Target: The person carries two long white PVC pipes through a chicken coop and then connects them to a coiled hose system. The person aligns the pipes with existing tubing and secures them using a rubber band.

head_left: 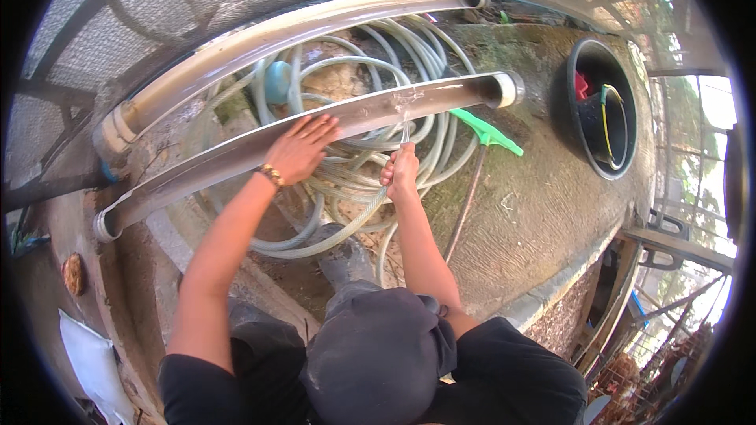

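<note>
A long trough (370, 112), like a pipe cut open lengthwise, lies slantwise in front of me with its brown, wet inside showing. My left hand (303, 144), a beaded bracelet at its wrist, rests on the trough with fingers stretched out and holds nothing. Closed around the end of a clear hose (346, 230) is my right hand (400, 171), just below the trough's near edge. Water (405, 114) runs from the hose end onto the trough's inner wall. Loops of the same hose lie piled beneath and behind the trough.
A second trough (260, 43) lies farther back along the mesh wall (197, 0). A green-headed squeegee (488, 132) lies right of the hose. On the concrete at right stands a black tub (579, 122) with a bucket (600, 130) inside. A white sack (90, 362) sits lower left.
</note>
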`<control>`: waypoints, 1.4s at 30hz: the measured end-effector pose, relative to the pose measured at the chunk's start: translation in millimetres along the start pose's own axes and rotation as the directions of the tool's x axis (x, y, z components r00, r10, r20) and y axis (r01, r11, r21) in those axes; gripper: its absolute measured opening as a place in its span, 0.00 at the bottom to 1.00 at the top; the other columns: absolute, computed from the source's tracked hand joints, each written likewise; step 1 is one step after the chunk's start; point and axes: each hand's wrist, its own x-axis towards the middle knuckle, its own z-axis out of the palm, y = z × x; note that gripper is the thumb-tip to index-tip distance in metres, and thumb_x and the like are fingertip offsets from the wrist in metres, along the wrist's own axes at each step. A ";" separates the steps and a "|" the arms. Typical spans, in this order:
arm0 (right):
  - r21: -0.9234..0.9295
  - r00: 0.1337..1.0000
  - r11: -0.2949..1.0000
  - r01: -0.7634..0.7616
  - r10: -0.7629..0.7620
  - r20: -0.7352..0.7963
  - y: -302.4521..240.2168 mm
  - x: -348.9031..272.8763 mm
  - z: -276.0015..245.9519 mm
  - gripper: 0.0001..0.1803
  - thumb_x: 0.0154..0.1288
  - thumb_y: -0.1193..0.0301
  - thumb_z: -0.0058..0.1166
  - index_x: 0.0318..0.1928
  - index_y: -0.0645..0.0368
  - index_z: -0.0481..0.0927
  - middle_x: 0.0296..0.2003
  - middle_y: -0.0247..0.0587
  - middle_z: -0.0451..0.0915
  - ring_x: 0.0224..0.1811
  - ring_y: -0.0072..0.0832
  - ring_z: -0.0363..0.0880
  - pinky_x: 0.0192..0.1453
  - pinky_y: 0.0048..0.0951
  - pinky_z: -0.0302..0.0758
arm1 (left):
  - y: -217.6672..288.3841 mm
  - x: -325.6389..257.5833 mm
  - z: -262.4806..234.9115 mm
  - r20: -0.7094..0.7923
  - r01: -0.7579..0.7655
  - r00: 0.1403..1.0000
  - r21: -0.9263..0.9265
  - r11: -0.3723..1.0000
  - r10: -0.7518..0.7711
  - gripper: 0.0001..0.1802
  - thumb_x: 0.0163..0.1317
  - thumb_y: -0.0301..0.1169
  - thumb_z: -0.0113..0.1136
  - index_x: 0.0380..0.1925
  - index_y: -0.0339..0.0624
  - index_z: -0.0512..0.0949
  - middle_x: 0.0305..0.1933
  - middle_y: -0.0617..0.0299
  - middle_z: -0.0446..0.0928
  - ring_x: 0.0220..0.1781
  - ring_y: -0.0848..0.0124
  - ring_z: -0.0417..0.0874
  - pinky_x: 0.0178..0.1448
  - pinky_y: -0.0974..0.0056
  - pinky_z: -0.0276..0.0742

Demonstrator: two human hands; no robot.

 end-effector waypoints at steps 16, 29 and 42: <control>0.223 0.997 0.973 0.054 -0.041 -0.065 -33.4 16.2 -27.8 0.17 0.60 0.54 0.46 0.25 0.53 0.65 0.13 0.29 0.57 0.13 0.22 0.56 0.15 0.26 0.52 | 22.9 -14.4 7.0 0.034 0.074 0.997 -0.124 0.990 -0.070 0.38 0.67 0.42 0.49 0.74 0.42 0.51 0.79 0.59 0.49 0.80 0.65 0.47 0.81 0.53 0.39; -0.041 0.984 0.990 0.133 -0.127 0.122 26.6 -6.2 15.2 0.21 0.71 0.53 0.39 0.30 0.58 0.66 0.14 0.29 0.61 0.10 0.19 0.58 0.12 0.25 0.53 | 52.3 27.3 14.2 0.032 0.188 0.982 -0.068 0.980 -0.186 0.43 0.60 0.40 0.57 0.73 0.44 0.52 0.79 0.61 0.47 0.81 0.65 0.43 0.79 0.39 0.36; 0.103 0.969 0.979 0.177 -0.192 0.158 18.4 -36.9 31.6 0.17 0.71 0.55 0.35 0.30 0.54 0.65 0.12 0.28 0.57 0.09 0.19 0.53 0.10 0.26 0.51 | 46.8 50.1 28.3 -0.013 0.051 0.999 -0.102 0.993 -0.052 0.38 0.60 0.32 0.55 0.70 0.38 0.56 0.78 0.57 0.52 0.79 0.62 0.50 0.80 0.55 0.46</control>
